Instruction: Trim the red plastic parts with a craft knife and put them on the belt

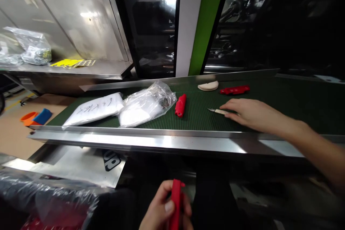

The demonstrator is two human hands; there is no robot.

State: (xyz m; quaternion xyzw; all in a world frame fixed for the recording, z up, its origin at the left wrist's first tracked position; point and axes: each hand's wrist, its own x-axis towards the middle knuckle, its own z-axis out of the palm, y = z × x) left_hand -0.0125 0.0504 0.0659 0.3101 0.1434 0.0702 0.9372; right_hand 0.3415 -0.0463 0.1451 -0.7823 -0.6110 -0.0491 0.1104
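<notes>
Head view: on the near side, in front of the belt (196, 118), the left hand (157, 208) holds a red part (175, 201) between thumb and fingers; it looks light, stiff and somewhat slick, best gripped across its long sides. On the belt, towards the right, lies the knife (221, 111), slim and probably light, with its blade pointing left, so the handle's right end is the safe place to pinch. There the right hand's (253, 115) fingertips sit narrowly spaced, though whether they grip it I cannot tell.

Head-worn view — forward, down
</notes>
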